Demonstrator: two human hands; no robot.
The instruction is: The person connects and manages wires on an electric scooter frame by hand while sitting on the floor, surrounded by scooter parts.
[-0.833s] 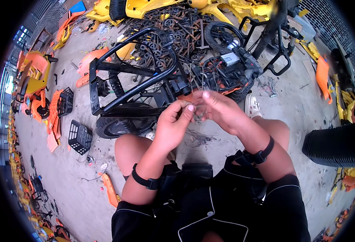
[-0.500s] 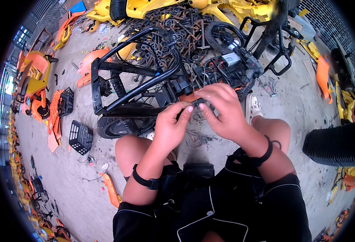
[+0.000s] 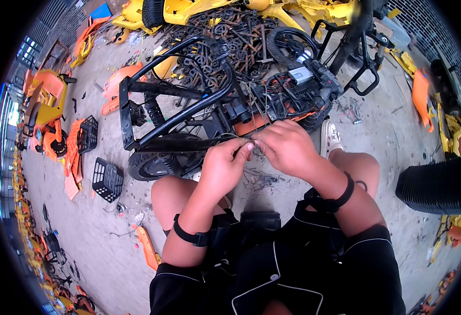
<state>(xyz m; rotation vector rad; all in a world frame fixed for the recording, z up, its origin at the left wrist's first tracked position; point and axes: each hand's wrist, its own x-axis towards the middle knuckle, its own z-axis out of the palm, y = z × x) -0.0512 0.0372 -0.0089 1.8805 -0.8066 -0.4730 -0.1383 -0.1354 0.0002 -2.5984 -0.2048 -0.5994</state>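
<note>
My left hand (image 3: 227, 159) and my right hand (image 3: 286, 147) meet in front of me, each closed in a pinch. Between their fingertips is a thin dark cable (image 3: 252, 140); its exact end or joint is too small to make out. Thin wires (image 3: 260, 107) run up from there toward a stripped scooter frame (image 3: 175, 116) lying just beyond my hands. Black tubing forms the frame, with a rear wheel (image 3: 159, 161) under its near side. An orange panel (image 3: 251, 126) and a silver box (image 3: 300, 75) show in its middle.
Behind the frame lies a heap of rusty metal parts (image 3: 222, 47). Black crates (image 3: 107, 179) stand on the left, near orange and yellow body panels (image 3: 49, 97). At the right is a stack of black ribbed pieces (image 3: 435, 186). Wire scraps (image 3: 262, 179) litter the concrete floor.
My right hand's fingers have come down from their raised, spread pose and closed in a pinch beside my left fingertips. My left hand stays nearly in place.
</note>
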